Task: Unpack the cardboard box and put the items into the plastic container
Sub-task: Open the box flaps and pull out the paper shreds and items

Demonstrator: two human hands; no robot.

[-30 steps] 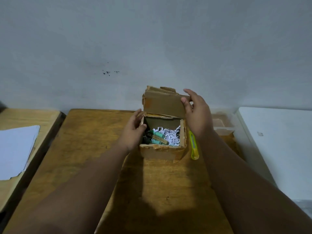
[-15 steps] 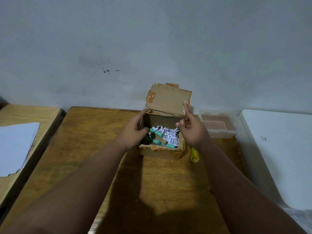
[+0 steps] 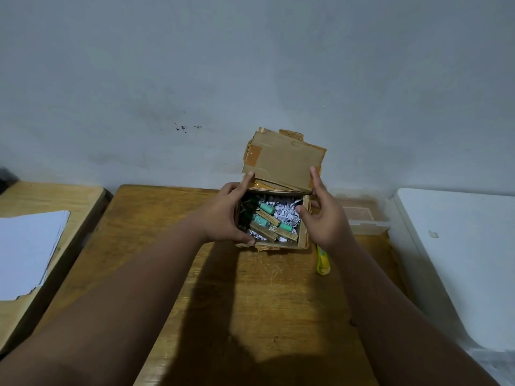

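The left hand (image 3: 225, 215) clasps the left wall of the cardboard box (image 3: 274, 218), thumb on the near rim; the right hand (image 3: 323, 215) cups the right wall, a fingertip against the raised flap (image 3: 282, 164). Neither grip holds an item. The box looks just opened, so unpacking seems about to begin: one hand must let go and reach between the walls for the green cylinders (image 3: 266, 208) in shredded paper (image 3: 287, 213). The plastic container (image 3: 365, 215) waits on the desk (image 3: 264, 296), just right of the right hand.

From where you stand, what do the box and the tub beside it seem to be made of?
The box looks like brown cardboard, matt, with torn edges and shiny tape patches. The tub seems clear plastic: the wooden table shows through its glossy walls.
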